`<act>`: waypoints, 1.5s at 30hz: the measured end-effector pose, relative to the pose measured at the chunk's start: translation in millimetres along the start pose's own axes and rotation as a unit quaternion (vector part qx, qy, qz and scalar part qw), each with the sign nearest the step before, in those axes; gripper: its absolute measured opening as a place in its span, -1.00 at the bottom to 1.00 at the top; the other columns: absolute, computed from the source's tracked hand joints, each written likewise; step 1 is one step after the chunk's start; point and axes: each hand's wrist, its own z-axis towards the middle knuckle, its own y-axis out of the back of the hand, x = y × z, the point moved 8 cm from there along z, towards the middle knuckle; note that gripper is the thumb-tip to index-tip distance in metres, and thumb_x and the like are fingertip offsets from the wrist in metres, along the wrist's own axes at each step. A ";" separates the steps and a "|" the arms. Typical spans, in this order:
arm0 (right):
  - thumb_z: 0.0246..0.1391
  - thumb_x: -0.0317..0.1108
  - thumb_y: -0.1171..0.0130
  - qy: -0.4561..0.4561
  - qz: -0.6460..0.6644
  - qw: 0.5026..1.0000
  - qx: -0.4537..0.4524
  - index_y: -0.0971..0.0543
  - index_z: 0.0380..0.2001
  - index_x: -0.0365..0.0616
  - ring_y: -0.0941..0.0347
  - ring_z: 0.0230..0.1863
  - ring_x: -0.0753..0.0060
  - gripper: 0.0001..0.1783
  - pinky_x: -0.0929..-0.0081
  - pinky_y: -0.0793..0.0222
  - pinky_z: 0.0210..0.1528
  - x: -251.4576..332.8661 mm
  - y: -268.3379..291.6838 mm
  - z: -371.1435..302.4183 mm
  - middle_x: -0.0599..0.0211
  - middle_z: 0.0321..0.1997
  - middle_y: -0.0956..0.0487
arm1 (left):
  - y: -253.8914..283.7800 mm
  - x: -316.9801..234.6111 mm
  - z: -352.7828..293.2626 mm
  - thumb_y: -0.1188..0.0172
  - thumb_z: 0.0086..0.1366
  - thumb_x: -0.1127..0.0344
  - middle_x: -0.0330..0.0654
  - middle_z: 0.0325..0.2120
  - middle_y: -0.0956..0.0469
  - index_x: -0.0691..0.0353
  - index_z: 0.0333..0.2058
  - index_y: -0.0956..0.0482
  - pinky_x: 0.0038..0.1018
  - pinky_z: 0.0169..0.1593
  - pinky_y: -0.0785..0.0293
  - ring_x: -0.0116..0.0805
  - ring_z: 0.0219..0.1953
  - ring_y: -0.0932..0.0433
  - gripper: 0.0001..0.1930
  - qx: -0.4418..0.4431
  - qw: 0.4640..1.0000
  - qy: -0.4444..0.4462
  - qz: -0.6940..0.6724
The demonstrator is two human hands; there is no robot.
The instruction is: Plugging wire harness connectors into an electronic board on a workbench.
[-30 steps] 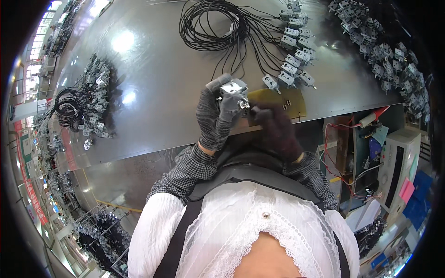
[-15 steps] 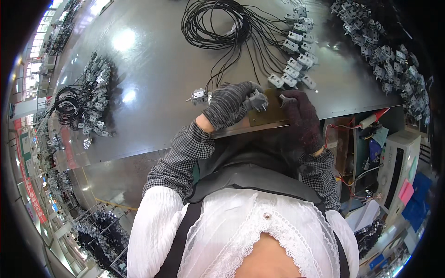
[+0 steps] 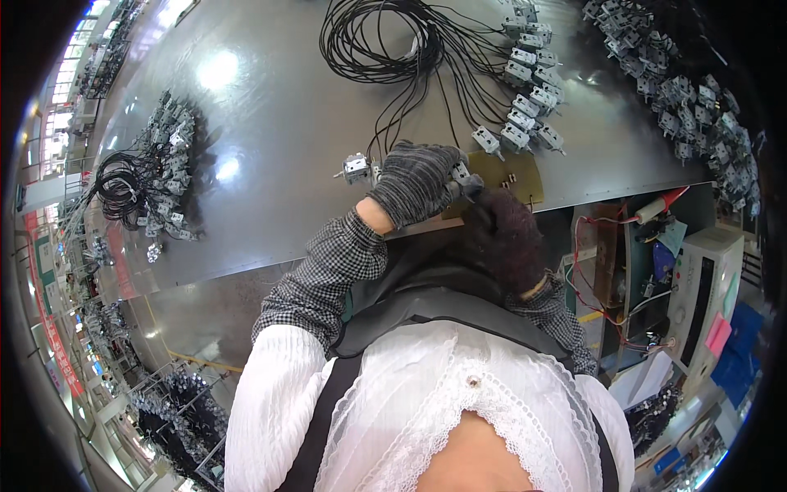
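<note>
My left hand, in a grey striped knit glove, is closed round a small grey metal motor at the table's near edge. Against that motor's near side comes my right hand in a dark maroon glove. Its fingers are curled, and whatever they hold is hidden. Just left of my left hand another small motor lies on the table, its shaft pointing left. Under and beside my hands is a brownish-yellow plate with small metal pins on it. Several cabled motors stand in rows beyond it.
A coil of black cable lies on the metal table, its leads running to the motors. More motors are heaped at the far right and at the left. Below the right edge stands a white instrument box with red wires.
My right hand has moved left and nearer to me, up to the motor in my left hand, uncovering the plate's pins. My left hand has turned slightly. The rows of motors have shifted slightly.
</note>
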 end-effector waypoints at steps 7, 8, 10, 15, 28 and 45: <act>0.30 -0.23 -0.36 -0.361 0.677 0.631 0.114 -0.58 0.07 -0.20 -0.56 -0.07 0.52 -0.61 0.46 -0.50 -0.04 -28.8 -61.3 -42.7 0.25 -0.11 -0.66 | -0.4 -0.9 -6.1 -0.33 0.38 -0.09 -0.11 -0.29 -0.75 0.09 0.00 -0.69 -0.20 -0.02 -0.55 -0.09 -0.26 -0.73 -0.58 0.010 0.999 0.010 -0.032; 0.32 -0.19 -0.33 -0.352 0.592 0.717 0.103 -0.56 0.10 -0.21 -0.56 -0.08 0.52 -0.58 0.47 -0.50 -0.04 -30.2 -53.7 -39.2 0.25 -0.10 -0.65 | 0.5 -2.3 -5.7 -0.33 0.38 -0.09 -0.11 -0.29 -0.75 0.09 0.00 -0.69 -0.20 -0.02 -0.55 -0.09 -0.26 -0.73 -0.58 0.008 0.999 0.009 -0.032; 0.34 -0.14 -0.30 -0.338 0.501 0.791 0.092 -0.54 0.12 -0.23 -0.55 -0.08 0.51 -0.55 0.49 -0.50 -0.04 -31.6 -48.3 -39.8 0.25 -0.09 -0.64 | 2.7 -9.5 -8.2 -0.36 0.34 -0.11 -0.10 -0.29 -0.75 0.11 0.01 -0.69 -0.21 -0.01 -0.55 -0.08 -0.25 -0.73 -0.54 0.000 1.000 -0.013 -0.015; 0.33 -0.17 -0.31 -0.209 0.350 0.908 0.103 -0.53 0.09 -0.30 -0.53 -0.11 0.48 -0.55 0.45 -0.50 -0.05 -47.7 -50.8 -36.2 0.28 -0.11 -0.64 | -0.4 -10.7 -8.7 -0.39 0.28 -0.16 -0.08 -0.30 -0.74 0.12 -0.01 -0.70 -0.18 -0.03 -0.54 -0.05 -0.24 -0.72 -0.49 -0.028 1.000 -0.009 0.010; 0.34 -0.21 -0.26 -0.347 0.532 0.769 0.071 -0.53 0.10 -0.24 -0.59 -0.23 0.27 -0.60 0.31 -0.54 -0.14 -42.1 -47.5 -39.5 0.17 -0.16 -0.63 | -2.6 -11.7 -6.7 -0.39 0.28 -0.20 -0.09 -0.38 -0.73 0.17 -0.10 -0.71 -0.16 -0.10 -0.53 -0.04 -0.29 -0.71 -0.48 -0.052 0.998 0.020 0.004; 0.56 -0.05 0.04 -0.135 0.469 0.868 0.093 -0.48 0.26 -0.26 -0.54 0.01 0.35 -0.49 0.28 -0.58 0.11 -23.5 -22.9 -21.8 0.26 0.01 -0.56 | 23.2 -22.3 -36.4 -0.47 0.22 0.05 -0.04 0.03 -0.61 0.06 0.22 -0.58 -0.23 0.03 -0.57 -0.04 0.02 -0.63 -0.39 0.013 0.989 0.057 0.139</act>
